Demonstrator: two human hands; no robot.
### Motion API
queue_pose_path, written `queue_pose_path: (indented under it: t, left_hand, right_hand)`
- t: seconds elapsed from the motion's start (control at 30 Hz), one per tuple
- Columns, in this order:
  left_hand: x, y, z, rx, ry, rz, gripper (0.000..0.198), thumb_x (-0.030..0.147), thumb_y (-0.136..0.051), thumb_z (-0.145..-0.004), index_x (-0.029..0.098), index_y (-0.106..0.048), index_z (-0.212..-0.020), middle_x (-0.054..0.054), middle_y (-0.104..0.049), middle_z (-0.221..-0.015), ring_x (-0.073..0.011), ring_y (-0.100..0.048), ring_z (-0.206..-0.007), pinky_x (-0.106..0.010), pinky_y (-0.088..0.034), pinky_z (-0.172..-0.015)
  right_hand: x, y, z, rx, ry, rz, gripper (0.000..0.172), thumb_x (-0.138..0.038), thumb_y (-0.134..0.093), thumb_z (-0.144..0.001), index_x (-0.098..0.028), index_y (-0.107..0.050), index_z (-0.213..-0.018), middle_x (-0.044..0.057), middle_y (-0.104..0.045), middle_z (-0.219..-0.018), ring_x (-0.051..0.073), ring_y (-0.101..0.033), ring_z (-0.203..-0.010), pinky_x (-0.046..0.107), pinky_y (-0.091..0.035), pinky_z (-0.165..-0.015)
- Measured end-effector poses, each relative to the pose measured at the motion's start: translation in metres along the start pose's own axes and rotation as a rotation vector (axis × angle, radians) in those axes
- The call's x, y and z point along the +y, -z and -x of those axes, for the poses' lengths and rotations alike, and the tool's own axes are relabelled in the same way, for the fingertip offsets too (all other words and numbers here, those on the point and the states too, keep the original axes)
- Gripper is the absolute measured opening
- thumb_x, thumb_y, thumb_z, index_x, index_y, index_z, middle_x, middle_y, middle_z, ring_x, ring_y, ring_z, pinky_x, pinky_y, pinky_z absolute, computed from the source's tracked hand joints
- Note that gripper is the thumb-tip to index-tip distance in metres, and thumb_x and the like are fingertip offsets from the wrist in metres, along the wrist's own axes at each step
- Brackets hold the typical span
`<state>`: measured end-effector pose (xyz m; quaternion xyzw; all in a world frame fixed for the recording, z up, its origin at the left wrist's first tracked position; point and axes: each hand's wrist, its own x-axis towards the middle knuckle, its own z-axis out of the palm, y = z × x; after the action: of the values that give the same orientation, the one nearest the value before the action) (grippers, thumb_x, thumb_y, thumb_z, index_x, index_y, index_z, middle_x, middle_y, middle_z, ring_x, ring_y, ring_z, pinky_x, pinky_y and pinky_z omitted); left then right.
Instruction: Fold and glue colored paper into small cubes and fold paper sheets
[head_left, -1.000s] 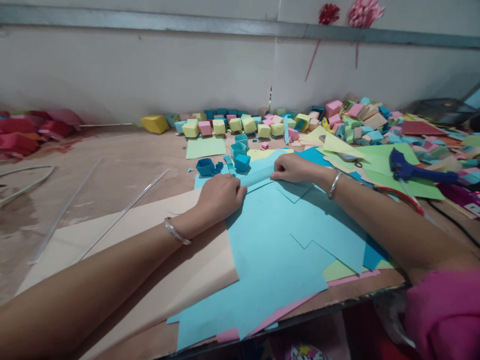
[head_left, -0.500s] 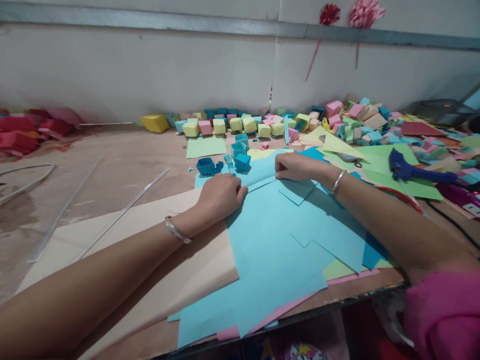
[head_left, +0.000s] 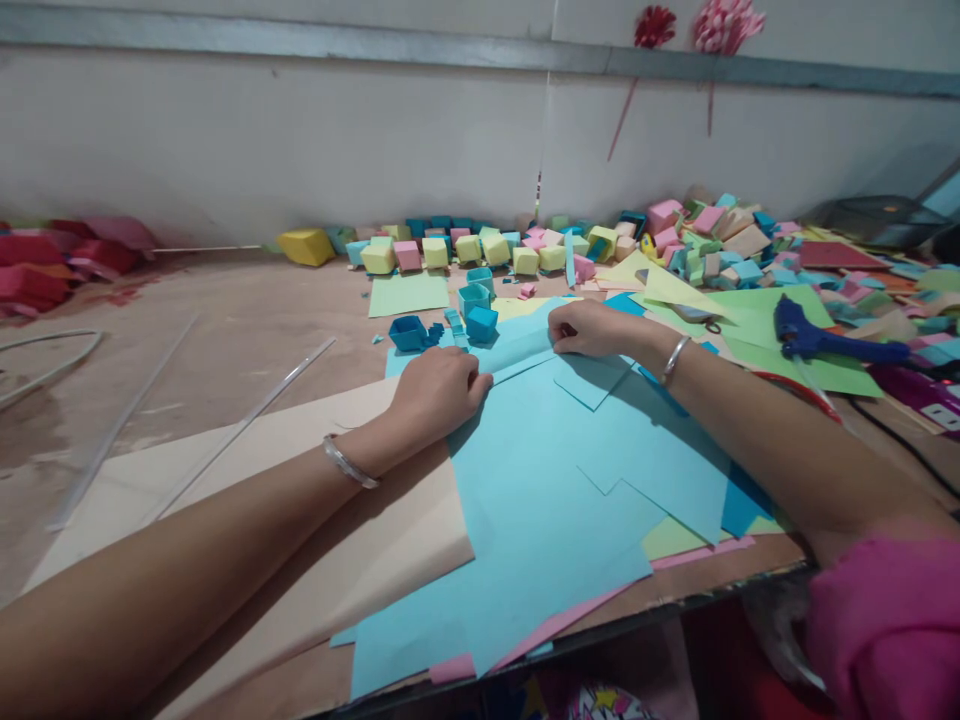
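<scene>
My left hand (head_left: 441, 392) is closed, its fingertips pressing on the near end of a folded strip of light blue paper (head_left: 517, 350). My right hand (head_left: 589, 330) is closed too, pinching the far right end of that same fold. The strip lies on top of a pile of light blue paper sheets (head_left: 540, 500) spread over the wooden table (head_left: 247, 320). Both wrists wear a silver bangle. Small folded blue paper boxes (head_left: 480, 322) stand just beyond the fold.
Rows of small coloured paper boxes (head_left: 480, 250) line the wall, with a larger heap (head_left: 712, 245) at the right. A blue glue gun (head_left: 817, 342) lies on green sheets at right. Clear sticks (head_left: 247, 425) and a beige sheet (head_left: 300, 500) lie at left. Red paper (head_left: 52, 262) sits far left.
My right hand has slid slightly away along the fold. My left hand has stayed in place on the blue paper.
</scene>
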<state>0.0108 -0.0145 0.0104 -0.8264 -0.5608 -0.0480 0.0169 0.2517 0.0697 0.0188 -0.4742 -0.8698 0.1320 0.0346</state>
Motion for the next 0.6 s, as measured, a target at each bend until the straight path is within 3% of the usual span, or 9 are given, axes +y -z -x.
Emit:
queue_pose_path:
  t: [0.3,0.6]
  left_hand:
    - [-0.0021,0.0055,-0.0008,-0.053,0.028,-0.138,0.041,0.045,-0.045,-0.092,0.016,-0.069,-0.077,-0.013,-0.062,-0.093,-0.0296,-0.055,-0.092,-0.035,-0.036,-0.067]
    - [-0.0077,0.0077,-0.0009,-0.106,0.007,-0.157,0.044,0.048,-0.046,-0.091,0.015,-0.073,-0.078,-0.014,-0.061,-0.098,-0.0297,-0.054,-0.091,-0.037,-0.038,-0.071]
  right_hand:
    - [0.0010,-0.0010,-0.0015,0.001,-0.014,-0.013,0.004,-0.016,-0.063,-0.074,-0.019,-0.059,-0.074,0.001,-0.064,-0.079,0.014,-0.053,-0.072,0.025,-0.034,-0.060]
    - [-0.0009,0.0003,-0.0003,-0.004,-0.009,-0.016,0.008,-0.014,-0.061,-0.074,-0.019,-0.056,-0.072,0.001,-0.062,-0.077,0.013,-0.052,-0.070,0.023,-0.034,-0.058]
